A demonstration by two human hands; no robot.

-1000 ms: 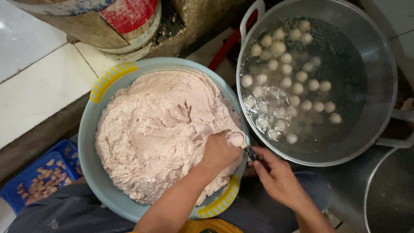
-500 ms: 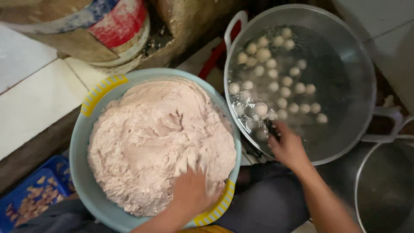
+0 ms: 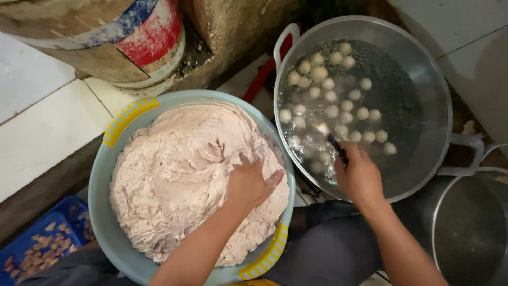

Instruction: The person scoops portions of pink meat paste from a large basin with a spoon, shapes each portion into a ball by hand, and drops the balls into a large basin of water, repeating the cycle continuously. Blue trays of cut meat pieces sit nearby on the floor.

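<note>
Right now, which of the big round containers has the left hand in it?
The blue basin of pink paste; the left hand presses into it, while the right hand is over the metal pot of balls.

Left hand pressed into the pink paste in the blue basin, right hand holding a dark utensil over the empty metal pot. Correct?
Not quite: the metal pot isn't empty. The head view shows water with many pale balls floating in it. The rest holds: left hand pressed into the pink paste in the blue basin, right hand holding a dark utensil over the pot.

Glossy plastic basin [image 3: 100,180], shiny metal pot [image 3: 428,79], matt sticky paste [image 3: 180,169].
</note>
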